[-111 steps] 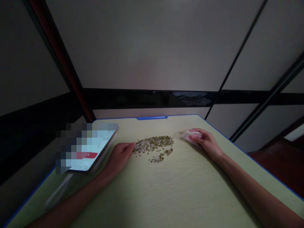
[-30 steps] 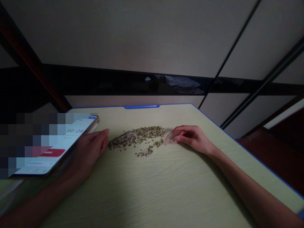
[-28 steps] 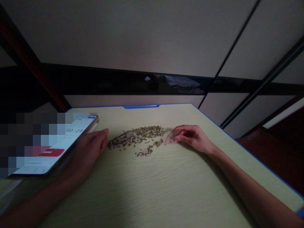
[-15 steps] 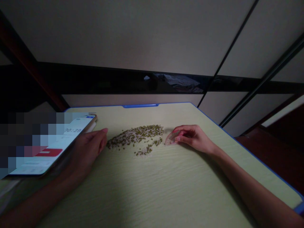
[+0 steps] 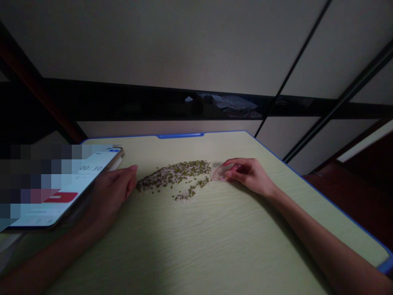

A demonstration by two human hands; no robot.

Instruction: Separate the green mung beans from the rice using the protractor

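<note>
A heap of small green beans mixed with white grains (image 5: 175, 178) lies spread on the pale green table (image 5: 196, 237). My left hand (image 5: 112, 192) rests on its edge just left of the heap, fingers together and stretched toward it, holding nothing. My right hand (image 5: 248, 174) sits at the heap's right end, fingers closed on a small clear plastic dish (image 5: 221, 172) tipped against the tabletop.
A phone (image 5: 58, 188) with a lit timer screen reading 00:30 lies at the left, partly blurred out. The table has a blue rim (image 5: 181, 135). Behind it stand pale wall panels with dark frames; the floor drops away at the right.
Since 3.7 s ago my right hand has brought the dish from the right up to the heap's edge. The view has shifted left. The timer has advanced to 00:30.
</note>
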